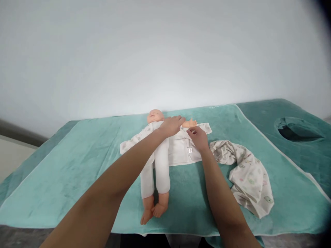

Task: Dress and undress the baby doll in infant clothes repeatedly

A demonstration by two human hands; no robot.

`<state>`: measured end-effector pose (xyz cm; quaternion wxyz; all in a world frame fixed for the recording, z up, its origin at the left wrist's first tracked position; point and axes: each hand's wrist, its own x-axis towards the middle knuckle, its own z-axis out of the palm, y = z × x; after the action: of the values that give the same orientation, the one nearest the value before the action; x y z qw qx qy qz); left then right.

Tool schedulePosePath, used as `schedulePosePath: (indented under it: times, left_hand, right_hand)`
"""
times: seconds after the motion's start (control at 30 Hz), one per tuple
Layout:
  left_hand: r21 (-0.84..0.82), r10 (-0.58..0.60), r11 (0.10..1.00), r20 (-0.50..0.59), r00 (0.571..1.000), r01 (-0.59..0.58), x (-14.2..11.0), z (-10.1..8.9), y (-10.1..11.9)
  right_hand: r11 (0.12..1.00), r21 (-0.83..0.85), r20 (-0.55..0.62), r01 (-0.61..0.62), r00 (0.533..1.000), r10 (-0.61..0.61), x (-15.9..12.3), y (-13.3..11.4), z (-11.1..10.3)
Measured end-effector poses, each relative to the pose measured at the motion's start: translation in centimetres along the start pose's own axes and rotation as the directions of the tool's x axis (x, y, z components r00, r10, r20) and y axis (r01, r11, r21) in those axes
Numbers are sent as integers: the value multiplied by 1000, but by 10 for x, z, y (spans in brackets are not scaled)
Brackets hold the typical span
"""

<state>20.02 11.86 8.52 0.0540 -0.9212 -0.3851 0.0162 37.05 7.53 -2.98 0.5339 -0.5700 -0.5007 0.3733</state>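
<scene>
A baby doll [162,168] with a white cloth body lies on its back, head away from me. A white patterned baby shirt [178,151] is spread open under it to the right. One shirt sleeve [138,137] covers the doll's arm on the left; the doll's other arm [190,123] is bare and stretched right. My left hand [172,126] is closed over that bare arm near the shoulder, its grip partly hidden. Just below the doll's hand, my right hand [198,138] has its fingertips pinched at the shirt cloth by the other sleeve [206,127].
A teal sheet [77,172] covers the bed, which meets a pale wall [165,51]. Crumpled patterned baby trousers [250,175] lie to the right. Farther right, the darker cover has an oval hole [297,131].
</scene>
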Motion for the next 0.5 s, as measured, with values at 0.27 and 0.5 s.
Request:
schedulePosePath:
  times: [0.27, 0.5]
  left_hand:
    - [168, 112, 979, 22, 993, -115, -6, 13, 4]
    - [275, 36, 960, 72, 997, -55, -14, 1, 1]
  right_hand:
    - [997, -43, -56, -66, 996, 63, 4, 6, -20]
    - [800, 561, 82, -214, 976, 204, 2, -15, -27]
